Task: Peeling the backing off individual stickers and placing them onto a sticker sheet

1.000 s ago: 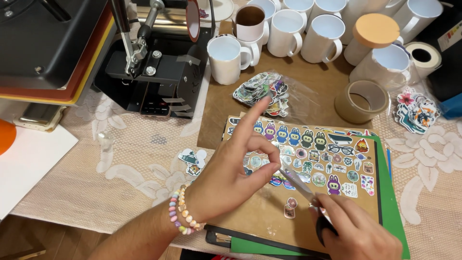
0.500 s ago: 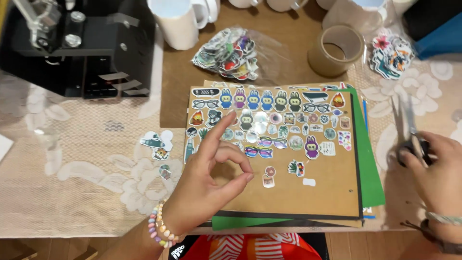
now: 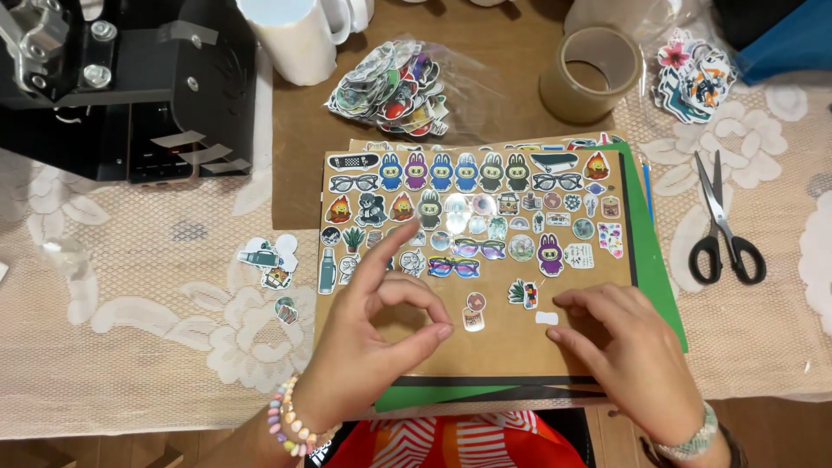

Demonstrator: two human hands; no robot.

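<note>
Head view: small white cut-out (image 3: 547, 318) lies flat on brown card board (image 3: 503, 347), just beside right hand (image 3: 628, 355) fingertips, grip released, palm down. Left hand (image 3: 368, 347) farther off, thumb and finger loosely curled, grasping nothing.

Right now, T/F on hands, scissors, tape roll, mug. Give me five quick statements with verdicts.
1. The scissors lie on the lace cloth, apart from both hands. True.
2. The right hand grips the scissors. False: it rests on the brown board, fingertips by a small white sticker.
3. The left hand rests on the board with thumb and forefinger curled toward each other. True.
4. The tape roll sits on the stickers. False: it stands beyond the board, beside the bag of stickers.
5. The white mug lies tipped over. False: it stands upright.
</note>
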